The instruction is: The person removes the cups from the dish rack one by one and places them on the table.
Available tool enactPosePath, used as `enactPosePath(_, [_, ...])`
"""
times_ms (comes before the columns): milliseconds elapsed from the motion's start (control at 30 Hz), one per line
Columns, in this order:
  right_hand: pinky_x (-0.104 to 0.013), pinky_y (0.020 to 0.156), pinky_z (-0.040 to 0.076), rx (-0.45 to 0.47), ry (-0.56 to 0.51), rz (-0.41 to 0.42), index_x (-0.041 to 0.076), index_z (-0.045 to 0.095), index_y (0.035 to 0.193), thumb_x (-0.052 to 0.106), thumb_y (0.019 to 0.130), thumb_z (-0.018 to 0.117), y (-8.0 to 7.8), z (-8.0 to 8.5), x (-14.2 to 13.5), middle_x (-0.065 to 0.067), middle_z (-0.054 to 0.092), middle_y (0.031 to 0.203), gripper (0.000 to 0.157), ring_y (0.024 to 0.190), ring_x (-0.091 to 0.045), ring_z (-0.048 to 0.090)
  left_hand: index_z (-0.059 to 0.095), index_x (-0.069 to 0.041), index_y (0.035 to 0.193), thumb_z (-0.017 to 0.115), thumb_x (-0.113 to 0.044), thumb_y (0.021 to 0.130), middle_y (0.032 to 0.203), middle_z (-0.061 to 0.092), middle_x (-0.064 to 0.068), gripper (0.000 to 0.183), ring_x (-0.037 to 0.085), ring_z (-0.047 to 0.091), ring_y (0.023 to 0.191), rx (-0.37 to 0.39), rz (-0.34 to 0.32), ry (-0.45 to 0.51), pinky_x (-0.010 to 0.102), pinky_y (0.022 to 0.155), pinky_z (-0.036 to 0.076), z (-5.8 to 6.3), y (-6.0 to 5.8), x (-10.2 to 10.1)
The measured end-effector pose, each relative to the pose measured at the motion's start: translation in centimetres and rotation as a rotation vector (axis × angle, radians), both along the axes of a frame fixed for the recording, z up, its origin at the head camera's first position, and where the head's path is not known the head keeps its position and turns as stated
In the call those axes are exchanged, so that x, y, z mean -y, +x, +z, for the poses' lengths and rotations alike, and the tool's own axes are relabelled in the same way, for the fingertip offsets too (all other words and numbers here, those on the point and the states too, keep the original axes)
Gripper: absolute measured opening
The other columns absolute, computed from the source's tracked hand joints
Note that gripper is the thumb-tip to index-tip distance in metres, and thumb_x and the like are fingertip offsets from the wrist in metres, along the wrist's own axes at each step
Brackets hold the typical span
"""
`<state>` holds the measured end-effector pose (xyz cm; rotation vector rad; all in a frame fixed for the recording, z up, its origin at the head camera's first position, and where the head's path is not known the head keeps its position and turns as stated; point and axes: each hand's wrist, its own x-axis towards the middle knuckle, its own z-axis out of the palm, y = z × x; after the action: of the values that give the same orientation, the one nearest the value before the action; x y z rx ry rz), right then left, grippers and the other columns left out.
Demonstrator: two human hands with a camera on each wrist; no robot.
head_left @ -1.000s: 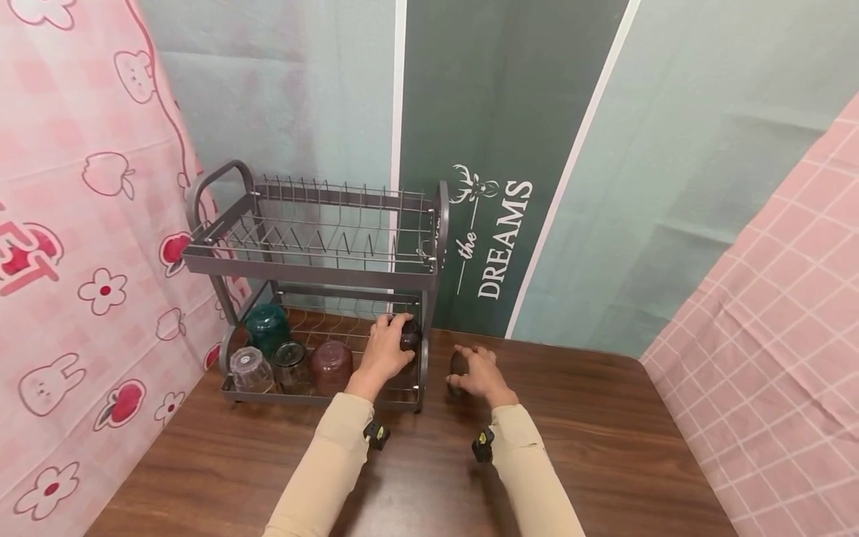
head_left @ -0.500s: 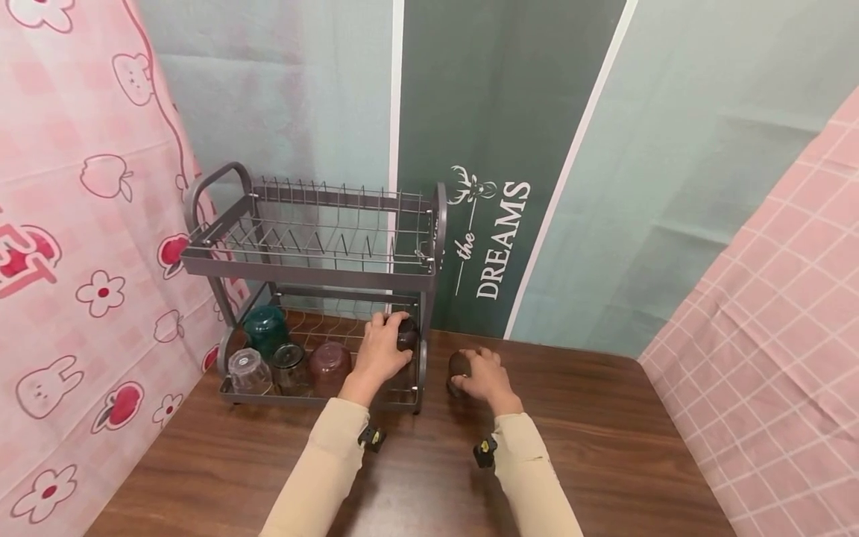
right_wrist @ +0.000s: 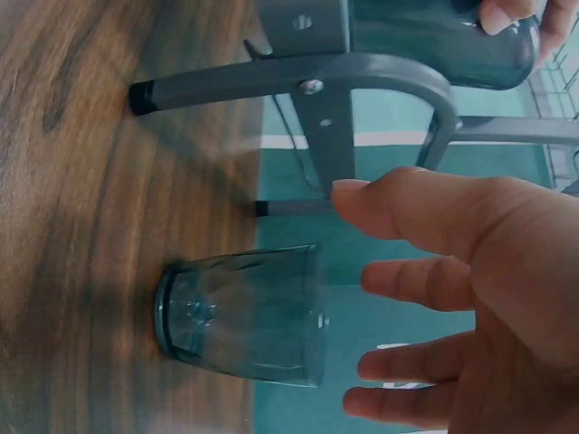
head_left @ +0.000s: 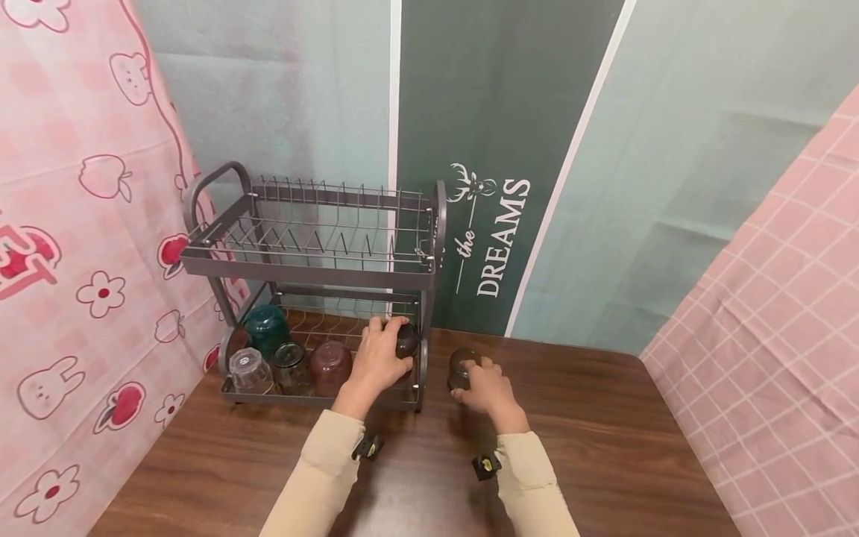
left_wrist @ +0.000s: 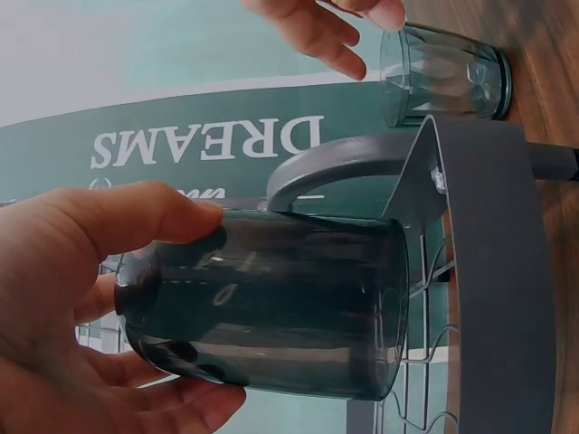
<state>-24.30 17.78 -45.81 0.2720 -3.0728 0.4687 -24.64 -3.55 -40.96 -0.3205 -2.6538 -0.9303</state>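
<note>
My left hand [head_left: 377, 362] grips a dark tinted drinking glass [head_left: 406, 341] at the right end of the rack's lower tier. In the left wrist view this glass [left_wrist: 280, 307] is mouth down, its base in my palm and its rim close over the lower tier [left_wrist: 498, 271]. A second dark glass [head_left: 461, 364] stands mouth up on the table, just right of the rack. My right hand [head_left: 490, 388] is beside it, fingers loosely spread. The right wrist view shows a gap between those fingers [right_wrist: 407, 366] and the rim of the standing glass [right_wrist: 240, 316].
The grey two-tier dish rack [head_left: 309, 274] stands on the wooden table [head_left: 570, 432], wire slots on top. Its lower tier bears a teal glass [head_left: 267, 328], a clear glass [head_left: 250, 371], a smoky glass [head_left: 291, 367] and a reddish glass [head_left: 331, 367]. Curtains hang around the table.
My right hand has drawn back from the standing glass, so more of it shows. My left hand has shifted slightly toward me, still holding its glass on the lower tier.
</note>
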Motion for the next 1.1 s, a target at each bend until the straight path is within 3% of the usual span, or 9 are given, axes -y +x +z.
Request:
enactPosePath(500, [-0.058, 0.081, 0.041, 0.065, -0.029, 0.043, 0.0, 0.056, 0.125, 0.03, 0.077, 0.074, 2.3, 1.5, -0.2, -0.032, 0.044, 0.125, 0.06, 0.11, -0.049, 0.046, 0.056, -0.012, 0.124, 0.081, -0.01, 0.065, 0.118, 0.045, 0.02, 0.064, 0.037, 0.045, 0.104, -0.05, -0.038, 0.045, 0.046, 0.079, 0.044, 0.4, 2.1, 0.5])
enactPosePath(933, [-0.058, 0.083, 0.041, 0.037, -0.086, 0.073, 0.001, 0.057, 0.123, 0.027, 0.077, 0.074, 4.5, 1.3, -0.6, -0.032, 0.042, 0.127, 0.056, 0.111, -0.048, 0.045, 0.055, -0.013, 0.123, 0.083, -0.012, 0.063, 0.115, 0.045, 0.017, 0.066, 0.035, 0.046, 0.102, -0.068, -0.039, 0.095, 0.046, 0.079, 0.045, 0.0, 4.0, 1.2])
enactPosePath(1100, [-0.058, 0.084, 0.04, 0.06, -0.165, 0.08, 0.002, 0.057, 0.123, 0.024, 0.078, 0.073, 5.1, 1.0, -0.5, -0.033, 0.041, 0.128, 0.053, 0.114, -0.049, 0.043, 0.055, -0.012, 0.123, 0.084, -0.012, 0.063, 0.114, 0.044, 0.016, 0.067, 0.034, 0.046, 0.101, -0.077, -0.048, 0.115, 0.046, 0.079, 0.045, -0.2, 4.5, 1.4])
